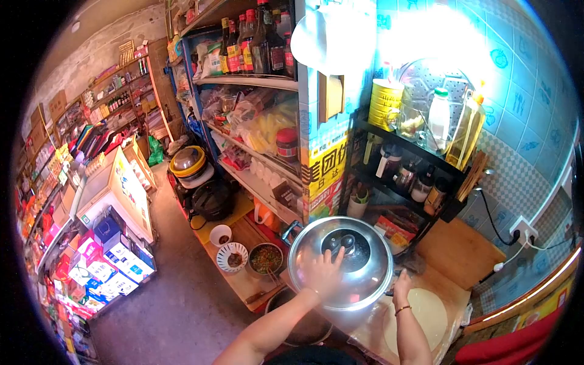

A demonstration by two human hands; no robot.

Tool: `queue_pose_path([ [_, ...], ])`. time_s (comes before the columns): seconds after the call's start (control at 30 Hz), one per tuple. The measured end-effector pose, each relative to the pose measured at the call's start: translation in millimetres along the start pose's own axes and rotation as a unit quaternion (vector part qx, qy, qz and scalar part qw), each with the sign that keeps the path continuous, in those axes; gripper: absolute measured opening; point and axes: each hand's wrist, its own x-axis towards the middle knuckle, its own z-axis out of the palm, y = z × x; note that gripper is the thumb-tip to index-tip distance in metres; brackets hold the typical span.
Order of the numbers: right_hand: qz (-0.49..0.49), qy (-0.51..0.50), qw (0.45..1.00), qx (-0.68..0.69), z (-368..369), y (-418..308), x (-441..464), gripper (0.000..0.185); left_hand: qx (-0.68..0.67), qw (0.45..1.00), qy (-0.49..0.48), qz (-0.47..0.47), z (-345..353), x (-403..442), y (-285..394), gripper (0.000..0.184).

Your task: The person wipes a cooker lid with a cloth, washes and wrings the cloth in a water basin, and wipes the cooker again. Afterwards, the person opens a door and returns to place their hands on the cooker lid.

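Note:
My left hand [325,272] reaches over the shiny metal lid [298,255] of a pan, its fingers spread beside the dark knob [347,242] at the lid's middle. Whether the fingertips press on the knob is hard to tell. To the right, my right hand [401,288] is closed at the pan's right side, around what looks like its dark handle. A round pale sheet of dough [427,313] lies on the board under my right forearm. Below the lid, a dark pot [298,328] is partly hidden by my left forearm.
Left of the pan stand a bowl of chopped food [266,258], a striped bowl [232,257] and a small white bowl [221,235]. Behind it is a black rack [389,170] with bottles. A socket with cords [524,231] is on the right wall.

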Motion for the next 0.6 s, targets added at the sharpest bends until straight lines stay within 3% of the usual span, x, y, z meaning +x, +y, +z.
queue_pose_path([
  [0.27, -0.004, -0.021, 1.0, -0.001, -2.1, -1.7, -1.3, 0.042, -0.005, 1.0, -0.007, -0.003, -0.4, 0.2, 0.1, 0.069],
  [0.6, 0.0, -0.004, 1.0, 0.008, -0.8, -9.5, -7.8, 0.049, -0.005, 1.0, -0.015, -0.002, -3.3, 0.3, 0.3, 0.069],
])
